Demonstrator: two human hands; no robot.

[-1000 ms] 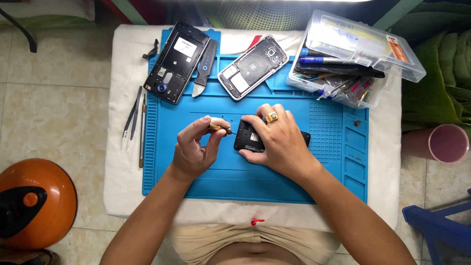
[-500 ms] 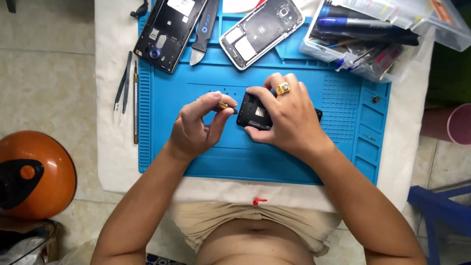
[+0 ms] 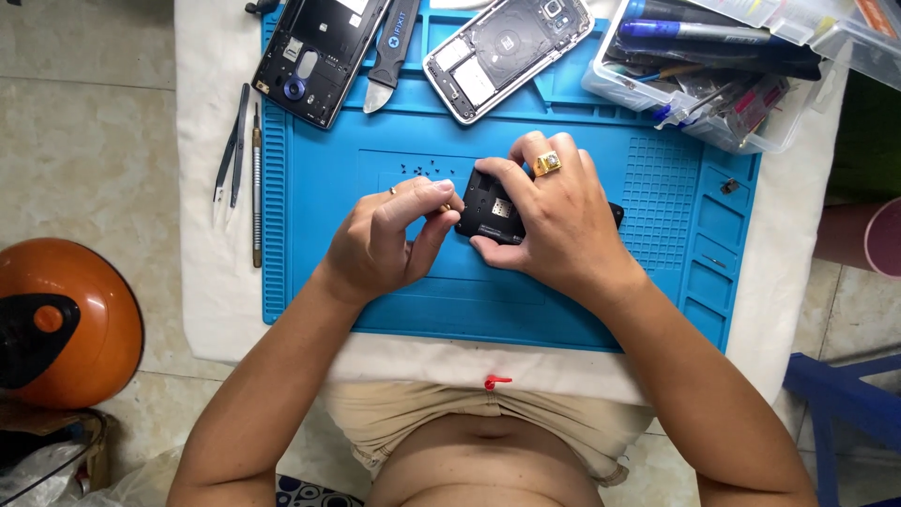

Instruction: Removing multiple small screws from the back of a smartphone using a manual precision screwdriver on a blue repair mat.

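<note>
Shifted slightly right on the blue mat (image 3: 375, 272) — left hand (image 3: 380, 246) pinching a tiny, perhaps brass part (image 3: 447, 207); right hand (image 3: 556, 221) arched, gripping the black phone (image 3: 491, 208).

Rubber, plastic, metal and cloth
Matt blue rubbery mat (image 3: 375, 282) with ribbed edges over pale cloth (image 3: 211, 282); black matt plastic phone part (image 3: 490, 208); shiny gold ring (image 3: 547, 163); clear glossy plastic box (image 3: 741, 131); dull metal tweezers (image 3: 231, 150); glossy orange helmet (image 3: 84, 310)
</note>
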